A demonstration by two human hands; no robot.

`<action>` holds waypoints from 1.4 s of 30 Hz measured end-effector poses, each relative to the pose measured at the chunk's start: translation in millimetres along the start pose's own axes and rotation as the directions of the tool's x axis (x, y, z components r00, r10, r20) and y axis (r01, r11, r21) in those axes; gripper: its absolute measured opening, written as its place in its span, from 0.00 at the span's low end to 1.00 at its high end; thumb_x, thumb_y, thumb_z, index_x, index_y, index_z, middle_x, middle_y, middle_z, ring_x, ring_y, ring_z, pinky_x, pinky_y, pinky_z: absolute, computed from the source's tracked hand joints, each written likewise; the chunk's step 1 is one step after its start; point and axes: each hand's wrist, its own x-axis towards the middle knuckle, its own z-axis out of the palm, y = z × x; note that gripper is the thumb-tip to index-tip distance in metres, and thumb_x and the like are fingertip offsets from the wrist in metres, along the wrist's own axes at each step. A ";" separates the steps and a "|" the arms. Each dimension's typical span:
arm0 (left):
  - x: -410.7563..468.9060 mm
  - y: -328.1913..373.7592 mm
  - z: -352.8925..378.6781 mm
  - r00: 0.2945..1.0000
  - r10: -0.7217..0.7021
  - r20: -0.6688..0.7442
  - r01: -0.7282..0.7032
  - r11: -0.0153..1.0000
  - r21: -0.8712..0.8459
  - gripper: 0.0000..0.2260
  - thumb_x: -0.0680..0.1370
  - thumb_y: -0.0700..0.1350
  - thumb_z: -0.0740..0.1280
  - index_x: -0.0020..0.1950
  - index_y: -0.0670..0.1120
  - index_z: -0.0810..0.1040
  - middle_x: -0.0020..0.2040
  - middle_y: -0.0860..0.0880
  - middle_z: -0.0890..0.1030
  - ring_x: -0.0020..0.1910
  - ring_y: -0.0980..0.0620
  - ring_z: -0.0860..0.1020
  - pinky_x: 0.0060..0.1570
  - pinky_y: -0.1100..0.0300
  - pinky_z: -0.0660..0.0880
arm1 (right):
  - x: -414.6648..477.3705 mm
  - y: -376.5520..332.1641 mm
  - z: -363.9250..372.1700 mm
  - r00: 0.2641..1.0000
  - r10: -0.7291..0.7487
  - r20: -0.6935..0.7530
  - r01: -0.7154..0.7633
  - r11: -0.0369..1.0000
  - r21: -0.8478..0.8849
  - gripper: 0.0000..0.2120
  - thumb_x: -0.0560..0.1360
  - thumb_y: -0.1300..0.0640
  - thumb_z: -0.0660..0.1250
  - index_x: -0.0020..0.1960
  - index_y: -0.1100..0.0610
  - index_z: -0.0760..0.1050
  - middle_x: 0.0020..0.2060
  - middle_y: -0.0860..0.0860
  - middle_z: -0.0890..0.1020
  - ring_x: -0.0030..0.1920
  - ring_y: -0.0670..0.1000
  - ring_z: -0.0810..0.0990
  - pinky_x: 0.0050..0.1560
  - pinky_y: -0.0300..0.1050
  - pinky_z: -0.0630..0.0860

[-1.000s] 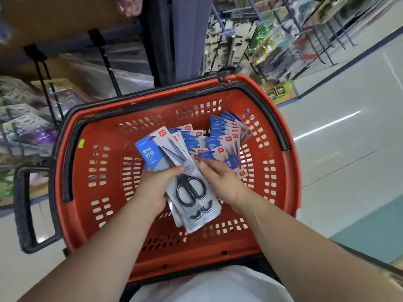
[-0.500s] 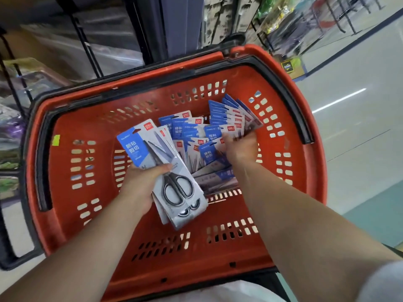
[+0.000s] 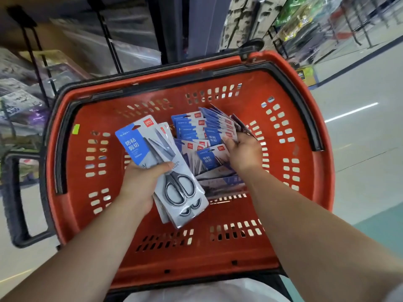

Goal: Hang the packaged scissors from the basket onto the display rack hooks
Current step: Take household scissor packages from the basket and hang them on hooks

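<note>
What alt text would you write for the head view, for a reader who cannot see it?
A person's left hand grips a stack of packaged scissors over a red basket, while the right hand grasps more packs inside it. Blurred display racks stand behind.

On the front pack (image 3: 152, 136) we read the brand "deli" in white on a red tab (image 3: 149, 122) at its top corner. Its blue panel (image 3: 130, 144) carries four large white Chinese characters, 防粘 over 剪切, and under them a small line that we take for "170mm". The loose packs (image 3: 196, 131) in the basket (image 3: 72, 171) bear the same red tabs, too small to read. On two of their blue panels we make out 剪切, with the pair above it blurred. Print on the shelf goods (image 3: 19, 99) behind is too blurred to read.
</note>
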 end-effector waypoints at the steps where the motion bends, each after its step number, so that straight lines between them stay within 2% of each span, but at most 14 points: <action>1: -2.5 1.2 -2.0 1.000 0.009 -0.004 -0.009 1.000 0.002 0.17 0.71 0.26 0.75 0.52 0.45 0.85 0.48 0.46 0.89 0.43 0.48 0.88 0.42 0.56 0.83 | -3.1 -1.7 -2.9 0.999 -0.052 -0.010 0.052 0.998 -0.019 0.12 0.83 0.50 0.67 0.58 0.57 0.83 0.52 0.55 0.87 0.50 0.56 0.83 0.55 0.50 0.81; 4: -13.2 7.0 -7.6 0.999 0.034 -0.011 -0.034 0.999 -0.002 0.17 0.71 0.26 0.75 0.54 0.44 0.84 0.47 0.47 0.89 0.42 0.49 0.88 0.38 0.58 0.83 | -14.3 -10.6 -15.1 0.977 -0.208 -0.040 0.206 0.977 -0.051 0.11 0.83 0.51 0.66 0.55 0.58 0.84 0.48 0.56 0.86 0.48 0.57 0.83 0.51 0.52 0.81; 7: -27.7 16.3 -11.9 0.996 0.086 -0.030 -0.087 0.996 -0.015 0.18 0.71 0.26 0.75 0.57 0.42 0.84 0.50 0.45 0.89 0.44 0.48 0.88 0.41 0.56 0.84 | -26.6 -24.8 -31.6 0.941 -0.330 -0.083 0.325 0.943 -0.065 0.11 0.82 0.52 0.68 0.54 0.59 0.84 0.48 0.57 0.87 0.49 0.58 0.84 0.51 0.52 0.80; 11: -49.8 32.1 -17.5 0.983 0.169 -0.065 -0.170 0.985 -0.007 0.18 0.70 0.27 0.77 0.52 0.47 0.85 0.51 0.46 0.89 0.51 0.42 0.87 0.55 0.46 0.83 | -41.7 -43.2 -58.2 0.902 -0.408 -0.139 0.410 0.912 -0.014 0.10 0.81 0.53 0.71 0.52 0.60 0.85 0.45 0.57 0.88 0.46 0.59 0.85 0.46 0.48 0.78; 13: -62.8 42.0 -20.2 0.974 0.214 -0.077 -0.214 0.977 -0.001 0.17 0.70 0.28 0.78 0.51 0.47 0.85 0.51 0.46 0.89 0.52 0.41 0.87 0.59 0.44 0.82 | -49.1 -51.5 -72.8 0.904 -0.408 -0.131 0.418 0.906 0.063 0.10 0.81 0.54 0.71 0.54 0.61 0.85 0.47 0.55 0.88 0.48 0.57 0.86 0.48 0.49 0.80; 16: -83.9 58.6 -23.4 0.956 0.279 -0.089 -0.281 0.960 -0.008 0.17 0.71 0.29 0.77 0.53 0.48 0.84 0.50 0.48 0.89 0.49 0.46 0.87 0.54 0.47 0.82 | -60.1 -60.9 -97.9 0.909 -0.409 -0.077 0.416 0.885 0.207 0.09 0.82 0.55 0.69 0.58 0.56 0.85 0.48 0.46 0.87 0.52 0.50 0.85 0.53 0.47 0.81; 19: -104.5 75.4 -27.8 0.935 0.340 -0.106 -0.342 0.940 -0.004 0.19 0.72 0.27 0.76 0.57 0.46 0.83 0.51 0.47 0.88 0.49 0.46 0.86 0.51 0.51 0.81 | -70.5 -65.2 -121.8 0.885 -0.465 -0.013 0.436 0.819 0.373 0.09 0.84 0.58 0.67 0.62 0.53 0.83 0.56 0.45 0.87 0.59 0.46 0.84 0.62 0.47 0.79; 23: -122.8 88.5 -35.4 0.930 0.348 -0.120 -0.347 0.937 0.029 0.21 0.68 0.30 0.79 0.56 0.45 0.82 0.52 0.45 0.87 0.52 0.43 0.86 0.57 0.46 0.81 | -89.1 -67.9 -144.7 0.891 -0.435 0.134 0.277 0.752 0.599 0.10 0.85 0.62 0.62 0.59 0.54 0.82 0.51 0.42 0.88 0.53 0.41 0.85 0.56 0.39 0.79; 26: -139.8 86.3 -31.1 0.958 0.273 -0.088 -0.273 0.962 0.011 0.19 0.64 0.32 0.79 0.52 0.45 0.84 0.49 0.43 0.88 0.50 0.38 0.85 0.57 0.41 0.81 | -106.1 -62.1 -148.4 0.904 -0.328 0.276 0.076 0.756 0.650 0.10 0.86 0.59 0.62 0.55 0.56 0.83 0.47 0.47 0.89 0.48 0.48 0.86 0.53 0.47 0.82; 29: -159.7 73.5 -21.5 0.982 0.186 -0.036 -0.186 0.982 -0.010 0.16 0.70 0.26 0.74 0.52 0.42 0.84 0.46 0.42 0.88 0.45 0.41 0.86 0.46 0.50 0.84 | -128.4 -50.2 -141.5 0.882 -0.247 0.400 -0.082 0.758 0.647 0.11 0.86 0.56 0.62 0.61 0.60 0.81 0.52 0.55 0.89 0.47 0.51 0.87 0.49 0.46 0.83; 31: -175.8 62.5 -15.3 0.990 0.142 -0.015 -0.142 0.990 0.003 0.17 0.71 0.24 0.73 0.54 0.41 0.84 0.48 0.42 0.89 0.41 0.46 0.87 0.39 0.56 0.84 | -142.3 -42.8 -136.4 0.864 -0.203 0.460 -0.158 0.759 0.632 0.12 0.85 0.55 0.63 0.64 0.57 0.81 0.51 0.54 0.89 0.46 0.50 0.88 0.47 0.45 0.82; 34: -189.6 46.5 -12.7 0.995 0.095 0.015 -0.095 0.995 -0.024 0.19 0.72 0.26 0.74 0.60 0.41 0.83 0.52 0.41 0.89 0.44 0.46 0.88 0.39 0.57 0.83 | -159.4 -32.7 -132.3 0.800 -0.239 0.550 -0.178 0.782 0.598 0.12 0.84 0.56 0.66 0.66 0.54 0.79 0.50 0.50 0.89 0.47 0.48 0.89 0.42 0.38 0.82; 38: -204.3 39.7 -12.3 0.995 0.086 0.048 -0.083 0.994 -0.068 0.15 0.76 0.32 0.74 0.61 0.43 0.83 0.52 0.44 0.89 0.45 0.50 0.88 0.37 0.62 0.82 | -169.0 -29.2 -132.6 0.719 -0.296 0.629 -0.205 0.774 0.599 0.18 0.78 0.61 0.73 0.67 0.55 0.77 0.54 0.56 0.88 0.53 0.56 0.88 0.47 0.47 0.84; 42: -208.3 52.7 -15.0 0.986 0.161 -0.043 -0.164 0.983 -0.087 0.14 0.77 0.34 0.75 0.61 0.44 0.83 0.55 0.43 0.88 0.51 0.44 0.88 0.51 0.53 0.82 | -166.4 -46.7 -138.5 0.708 -0.326 0.627 -0.176 0.778 0.603 0.16 0.78 0.66 0.71 0.65 0.56 0.78 0.52 0.57 0.89 0.47 0.54 0.88 0.43 0.45 0.84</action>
